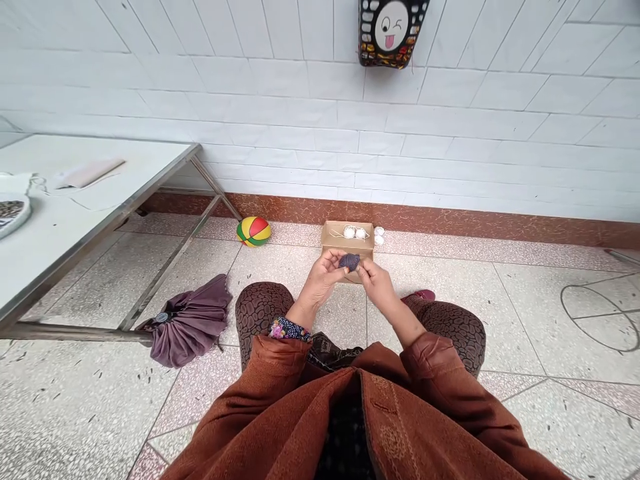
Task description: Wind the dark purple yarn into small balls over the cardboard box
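A small dark purple-grey ball of yarn (pixel 349 262) is held up between my two hands, over a cardboard box on the floor. My left hand (pixel 325 272) grips it from the left with thumb and fingers. At its right side, the fingers of my right hand (pixel 373 277) are pinched together; a strand between them is too small to make out. Behind the hands, the cardboard box (pixel 330 233) contains white balls of yarn (pixel 355 233) with loose strands. More white balls (pixel 379 235) lie on the floor against the box's right side.
To the left stands a white-topped table (pixel 100 180) with metal legs. A colourful ball (pixel 254 231) and a folded purple umbrella (pixel 193 320) lie on the floor nearby. A black basket (pixel 393 33) hangs on the tiled wall. At right is a round metal frame (pixel 600 317).
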`<move>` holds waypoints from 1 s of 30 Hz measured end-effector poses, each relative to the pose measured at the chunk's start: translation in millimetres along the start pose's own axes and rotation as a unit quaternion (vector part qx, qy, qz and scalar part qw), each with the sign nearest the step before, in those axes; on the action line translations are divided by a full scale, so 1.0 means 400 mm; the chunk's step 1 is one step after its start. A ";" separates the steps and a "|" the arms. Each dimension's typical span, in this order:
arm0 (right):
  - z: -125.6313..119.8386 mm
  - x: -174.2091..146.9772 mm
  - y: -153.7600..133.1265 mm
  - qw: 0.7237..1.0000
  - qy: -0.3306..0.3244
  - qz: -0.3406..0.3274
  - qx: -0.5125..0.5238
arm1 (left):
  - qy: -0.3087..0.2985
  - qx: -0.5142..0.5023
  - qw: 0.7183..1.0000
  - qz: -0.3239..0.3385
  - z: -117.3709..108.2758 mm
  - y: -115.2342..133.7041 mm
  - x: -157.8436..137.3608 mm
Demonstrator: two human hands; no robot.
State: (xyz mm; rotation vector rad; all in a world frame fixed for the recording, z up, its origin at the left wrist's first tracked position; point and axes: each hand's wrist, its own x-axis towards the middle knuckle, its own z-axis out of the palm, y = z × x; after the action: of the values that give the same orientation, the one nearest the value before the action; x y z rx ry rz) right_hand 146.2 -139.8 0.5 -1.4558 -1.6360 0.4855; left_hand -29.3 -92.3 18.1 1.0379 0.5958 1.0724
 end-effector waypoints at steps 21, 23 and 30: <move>-0.035 0.008 0.019 0.999 0.001 -0.023 0.033 | -0.050 0.014 0.999 -0.001 0.015 -0.019 -0.034; -0.003 -0.032 0.028 0.999 -0.025 -0.012 0.032 | 0.000 0.006 1.000 0.001 0.011 -0.021 -0.027; 0.018 -0.099 -0.020 0.984 -0.143 -0.103 -0.034 | 0.113 0.055 0.992 -0.010 -0.027 -0.053 -0.005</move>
State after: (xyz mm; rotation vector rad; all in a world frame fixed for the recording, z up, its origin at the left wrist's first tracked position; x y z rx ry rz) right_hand 133.2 -177.0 -11.1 -1.2916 -2.0247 0.5449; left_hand -30.0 -92.3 -5.7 1.0109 0.8546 1.1571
